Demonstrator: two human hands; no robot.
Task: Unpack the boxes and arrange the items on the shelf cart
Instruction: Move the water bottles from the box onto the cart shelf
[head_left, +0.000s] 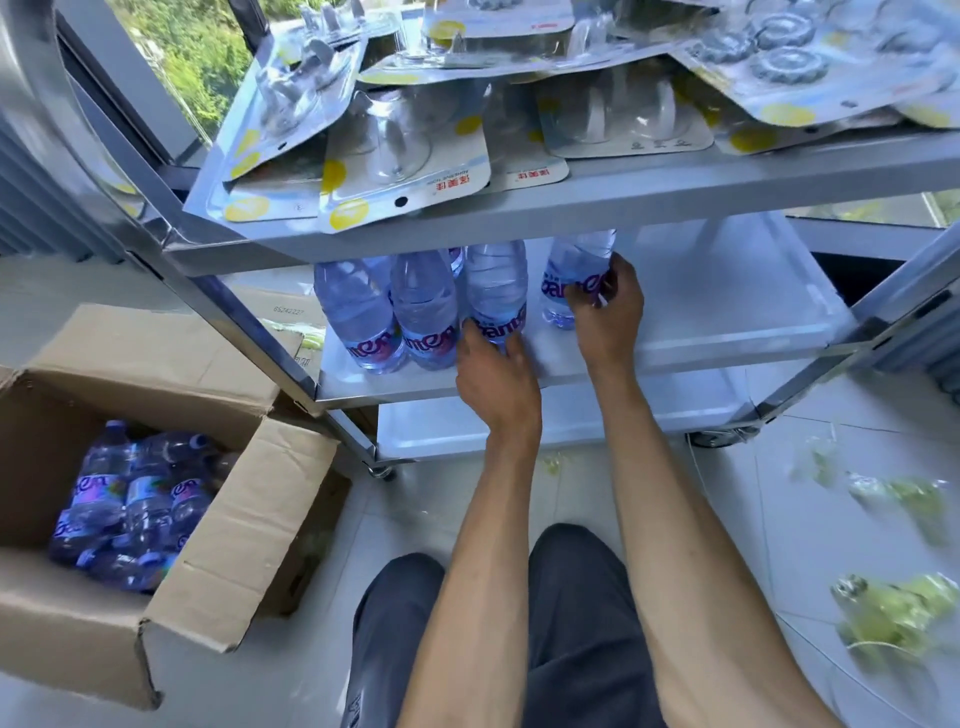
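Observation:
A steel shelf cart (571, 384) stands in front of me. Several clear water bottles with purple labels stand upright at the left of its middle shelf (701, 312). My left hand (493, 374) grips the base of one bottle (496, 291) in that row. My right hand (605, 306) holds another bottle (571, 270) a little further right and back, upright on the shelf. An open cardboard box (218, 545) on the floor at the left holds more of the same bottles (130, 499), lying down.
The top shelf (675, 192) is piled with blister-packed items (395, 150). The bottom shelf (597, 421) shows bare metal. Crumpled plastic wrap (893, 613) lies on the tiled floor at the right. My knees in dark trousers (571, 597) are below.

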